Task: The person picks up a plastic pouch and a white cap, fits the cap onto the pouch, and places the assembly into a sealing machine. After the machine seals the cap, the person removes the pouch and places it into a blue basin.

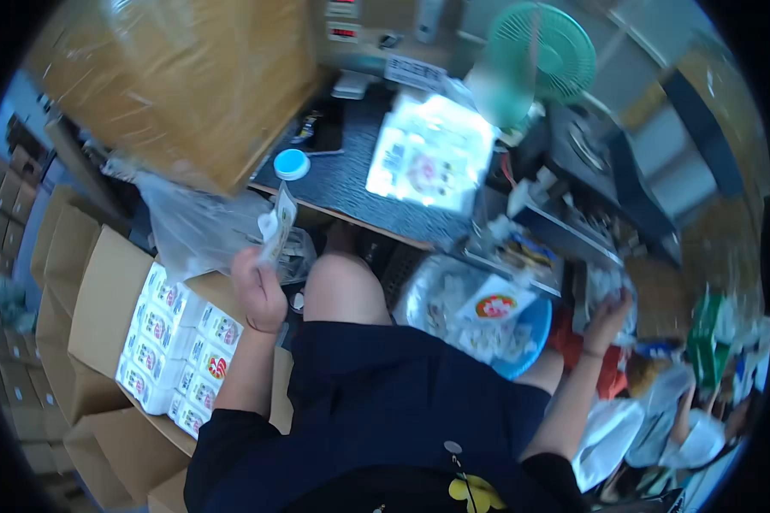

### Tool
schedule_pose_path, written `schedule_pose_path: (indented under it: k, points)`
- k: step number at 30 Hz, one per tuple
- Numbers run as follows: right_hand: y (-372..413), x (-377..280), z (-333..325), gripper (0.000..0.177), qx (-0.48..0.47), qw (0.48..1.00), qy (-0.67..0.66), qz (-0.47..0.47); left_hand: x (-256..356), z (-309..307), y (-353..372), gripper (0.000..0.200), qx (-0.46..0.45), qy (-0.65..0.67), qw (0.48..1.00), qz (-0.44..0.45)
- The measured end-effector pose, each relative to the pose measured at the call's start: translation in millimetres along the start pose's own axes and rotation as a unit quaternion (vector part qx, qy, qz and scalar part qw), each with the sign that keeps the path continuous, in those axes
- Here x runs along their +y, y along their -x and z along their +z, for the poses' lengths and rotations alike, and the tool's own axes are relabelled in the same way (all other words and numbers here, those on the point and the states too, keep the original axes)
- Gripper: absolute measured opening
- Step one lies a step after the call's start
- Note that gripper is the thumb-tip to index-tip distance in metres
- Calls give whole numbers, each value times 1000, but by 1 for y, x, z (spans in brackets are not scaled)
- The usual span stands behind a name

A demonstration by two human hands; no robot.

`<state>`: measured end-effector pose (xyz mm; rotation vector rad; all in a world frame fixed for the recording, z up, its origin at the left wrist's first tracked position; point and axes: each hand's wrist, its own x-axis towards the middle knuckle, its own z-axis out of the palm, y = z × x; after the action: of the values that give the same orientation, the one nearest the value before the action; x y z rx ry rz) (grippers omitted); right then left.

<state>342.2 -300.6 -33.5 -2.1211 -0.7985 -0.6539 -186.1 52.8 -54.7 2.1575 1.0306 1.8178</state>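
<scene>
My left hand (259, 295) is closed on a thin printed card pack (280, 224), raised upright, with a white rounded piece on its side. Below and left of that hand, an open cardboard box (98, 312) holds rows of white printed packs (156, 329). On the far side, my right hand (607, 323) reaches over crumpled clear plastic (607, 282); its fingers bend toward it, and what they grip, if anything, is too blurred to make out. Between the hands stands a blue tub (535, 329) lined with clear plastic, holding small white pieces and a white card (496, 303) with a red print.
A dark-topped table (342, 184) carries a shiny printed sheet of packs (432, 154), a blue-lidded round container (292, 164) and a black machine (573, 145). A green fan (556, 51) stands behind. A large taped carton (180, 77) looms left. Another person's arm (683, 415) shows at lower right.
</scene>
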Motion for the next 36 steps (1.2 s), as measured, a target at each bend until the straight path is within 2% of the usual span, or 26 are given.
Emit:
schedule_pose_path:
  k: [1, 2, 3, 5, 8, 11, 13, 16, 18, 19, 20, 21, 22, 24, 25, 27, 29, 31, 34, 36]
  points:
    - [-3, -7, -5, 41, -18, 998, 43, -32, 35, 4, -2, 14, -6, 35, 998, 47]
    - [-5, -6, -6, 41, -26, 995, 80, -60, 63, 8, -4, 16, -59, 78, 988, 118]
    - [-6, -10, -5, 40, -19, 996, 53, -65, 90, 15, 1, 17, -111, 122, 968, 188]
    - [-6, -14, -6, 41, -27, 998, 51, -33, 149, 53, 22, 20, -154, 221, 932, 242]
    - [-9, -24, -9, 42, -25, 998, 39, -32, 203, 117, 81, 19, -332, 197, 872, 299]
    - [-9, -25, -13, 41, -20, 997, 44, -65, 196, 198, 181, 27, -525, 86, 784, 320]
    - [-9, -23, -12, 39, -14, 997, 33, -65, 172, 221, 231, 32, -670, -38, 668, 322]
    - [-13, -20, -17, 41, -28, 994, 59, -91, 176, 218, 221, 34, -691, -2, 648, 320]
    - [-13, -24, -20, 42, -36, 993, 42, -100, 172, 212, 200, 36, -695, 195, 657, 220]
    - [-15, -33, -29, 40, 11, 989, 39, -140, 173, 205, 183, 38, -682, 291, 650, 165]
    - [-16, -42, -40, 39, 58, 982, 35, -179, 171, 192, 165, 34, -611, 310, 702, 196]
    - [-12, -49, -48, 38, 105, 970, 31, -215, 177, 173, 143, 27, -538, 265, 781, 172]
    - [0, -52, -56, 36, 109, 972, 22, -206, 177, 156, 129, 20, -458, 215, 850, 147]
    - [31, -52, -73, 30, 110, 975, 2, -194, 139, 146, 127, 20, -342, 52, 938, 32]
    - [47, -49, -72, 26, 88, 977, -21, -192, 126, 142, 128, 24, -325, -5, 944, -61]
    - [76, -40, -55, 15, 42, 979, -56, -192, 44, 155, 164, 27, -479, -40, 862, -165]
    - [107, -17, -33, 6, -79, 989, -51, -112, 39, 151, 174, 31, -556, -8, 811, -183]
    - [141, 21, 5, 12, -110, 976, -152, 107, 51, 154, 173, 31, -523, -13, 834, -173]
    - [182, 108, 67, 31, -148, 960, -128, 202, 55, 156, 171, 31, -479, -9, 852, -213]
    - [186, 109, 78, 51, -163, 886, -211, 378, 54, 161, 176, 29, -414, 26, 876, -246]
